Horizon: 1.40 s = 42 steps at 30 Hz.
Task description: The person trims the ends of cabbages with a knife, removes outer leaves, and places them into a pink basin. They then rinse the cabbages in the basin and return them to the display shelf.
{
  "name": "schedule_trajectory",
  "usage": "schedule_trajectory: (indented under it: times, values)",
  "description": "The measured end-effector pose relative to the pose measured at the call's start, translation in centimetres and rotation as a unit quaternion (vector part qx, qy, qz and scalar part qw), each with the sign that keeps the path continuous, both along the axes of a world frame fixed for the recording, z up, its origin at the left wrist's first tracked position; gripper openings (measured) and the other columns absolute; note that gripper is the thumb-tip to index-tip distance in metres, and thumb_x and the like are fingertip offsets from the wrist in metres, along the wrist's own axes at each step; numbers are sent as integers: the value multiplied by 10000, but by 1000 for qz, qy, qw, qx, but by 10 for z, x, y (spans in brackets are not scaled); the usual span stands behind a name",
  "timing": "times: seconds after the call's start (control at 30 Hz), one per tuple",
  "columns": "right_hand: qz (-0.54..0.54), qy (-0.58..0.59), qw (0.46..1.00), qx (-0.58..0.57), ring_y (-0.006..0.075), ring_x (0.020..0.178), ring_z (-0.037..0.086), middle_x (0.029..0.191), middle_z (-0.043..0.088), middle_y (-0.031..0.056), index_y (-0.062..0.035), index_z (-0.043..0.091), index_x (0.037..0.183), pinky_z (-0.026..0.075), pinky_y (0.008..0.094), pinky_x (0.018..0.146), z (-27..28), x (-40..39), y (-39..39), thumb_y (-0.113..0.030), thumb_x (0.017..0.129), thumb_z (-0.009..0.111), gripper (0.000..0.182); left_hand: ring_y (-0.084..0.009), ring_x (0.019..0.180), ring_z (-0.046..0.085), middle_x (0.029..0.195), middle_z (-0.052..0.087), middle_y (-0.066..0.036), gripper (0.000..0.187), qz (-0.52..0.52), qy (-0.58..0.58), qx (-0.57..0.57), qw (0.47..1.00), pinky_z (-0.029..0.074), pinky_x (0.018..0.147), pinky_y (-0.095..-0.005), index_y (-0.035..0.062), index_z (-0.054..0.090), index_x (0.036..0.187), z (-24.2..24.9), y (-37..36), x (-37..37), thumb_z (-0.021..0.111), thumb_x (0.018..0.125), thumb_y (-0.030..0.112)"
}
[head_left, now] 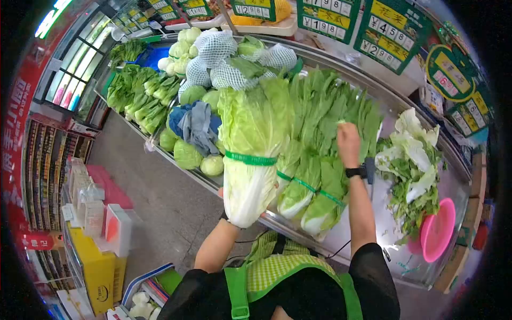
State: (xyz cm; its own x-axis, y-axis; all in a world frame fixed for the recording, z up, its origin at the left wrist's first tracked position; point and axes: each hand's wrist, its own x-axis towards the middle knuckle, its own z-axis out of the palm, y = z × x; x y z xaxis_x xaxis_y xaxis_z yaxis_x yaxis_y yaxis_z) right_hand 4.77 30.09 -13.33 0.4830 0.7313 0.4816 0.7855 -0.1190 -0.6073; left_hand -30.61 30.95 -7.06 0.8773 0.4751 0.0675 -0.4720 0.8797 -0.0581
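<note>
A large napa cabbage (248, 181) with a green band round its middle rests on my left hand (222, 193), which is mostly hidden beneath it. My right hand (349, 144), with a black band at the wrist, is closed above the leafy greens (320, 106); a small pale bit shows at its fingertips, too small to make out. Several green-banded bundles of leafy vegetables (305, 194) lie side by side to the right of the cabbage.
Round cabbages (186, 154), blue and grey cloths (198, 125) and net-wrapped vegetables (216, 48) lie left and behind. Loose trimmed leaves (413, 154) and a pink basin (437, 229) are on the right. Price signs (392, 32) stand along the back. Yellow boxes (93, 269) stand lower left.
</note>
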Motion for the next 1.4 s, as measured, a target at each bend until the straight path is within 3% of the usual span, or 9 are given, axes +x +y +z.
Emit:
schedule_trajectory:
  times: [0.1, 0.17, 0.23, 0.33, 0.7, 0.9, 1.17, 1.27, 1.4]
  values:
    - [-174, -171, 965, -100, 410, 1023, 484, 1203, 428, 270, -66, 526, 1140, 406, 413, 876, 24, 45, -75, -57, 751, 557, 390, -442, 1172, 370, 1362, 284, -228, 1143, -5, 6, 43, 999, 396, 815, -663, 127, 194, 1387, 4, -8, 7, 700, 506, 652]
    - [-306, -63, 934, -175, 453, 1065, 447, 1290, 310, 324, -81, 479, 1210, 375, 427, 919, 53, 39, -120, -116, 762, 576, 459, -412, 1169, 390, 1356, 322, -192, 1093, 29, 50, 71, 996, 384, 859, -630, 123, 225, 1379, 6, -17, 11, 695, 534, 631]
    - [-337, -195, 908, -153, 384, 987, 518, 1101, 530, 232, -84, 472, 1230, 426, 418, 835, 28, 48, -165, -164, 765, 618, 495, -370, 1166, 413, 1347, 361, -150, 1008, 57, 84, 78, 992, 382, 919, -546, 121, 259, 1369, 0, -27, 14, 689, 581, 580]
    - [-162, 116, 974, -104, 267, 854, 606, 985, 616, 169, -56, 555, 1110, 476, 348, 743, 37, 3, -227, -151, 789, 585, 336, -338, 1146, 448, 1318, 407, -144, 947, 39, 128, 96, 986, 389, 949, -479, 86, 306, 1346, -5, -37, 20, 704, 596, 506]
    - [-75, 205, 975, -35, 138, 786, 596, 863, 648, 82, -13, 603, 1025, 462, 250, 713, 119, -135, -340, -77, 804, 584, 231, -294, 1127, 481, 1249, 460, -164, 934, -202, 139, 310, 919, 402, 955, -430, 3, 290, 1320, 20, -100, 30, 761, 584, 335]
    - [-7, 254, 942, 217, 141, 975, 533, 1080, 576, 86, 0, 614, 1003, 415, 278, 825, 185, -108, -362, -69, 788, 601, 226, -291, 1149, 462, 1286, 423, -158, 1003, -267, 101, 355, 890, 376, 971, -390, 8, 226, 1348, 13, -137, 67, 762, 535, 244]
    - [54, 197, 965, 166, 150, 943, 538, 1021, 584, 69, -39, 623, 882, 401, 279, 841, 170, 14, -411, -29, 692, 643, 191, -306, 1138, 475, 1266, 453, -172, 884, -333, 175, 245, 894, 369, 985, -416, 24, 304, 1327, -8, -215, 154, 711, 564, 204]
    - [86, 436, 887, 123, 87, 851, 513, 987, 552, 19, -23, 568, 914, 405, 230, 767, 161, 50, -443, 28, 699, 595, 223, -306, 1138, 477, 1270, 453, -171, 847, -340, 199, 189, 900, 369, 986, -419, 27, 322, 1319, -16, -246, 181, 691, 584, 227]
    - [100, 464, 877, 78, 90, 876, 493, 969, 541, 17, -20, 562, 961, 391, 232, 787, 161, 88, -452, -73, 700, 648, 280, -304, 1105, 504, 1245, 478, -176, 796, -360, 251, 150, 886, 380, 979, -412, 22, 343, 1309, -19, -272, 200, 662, 615, 246]
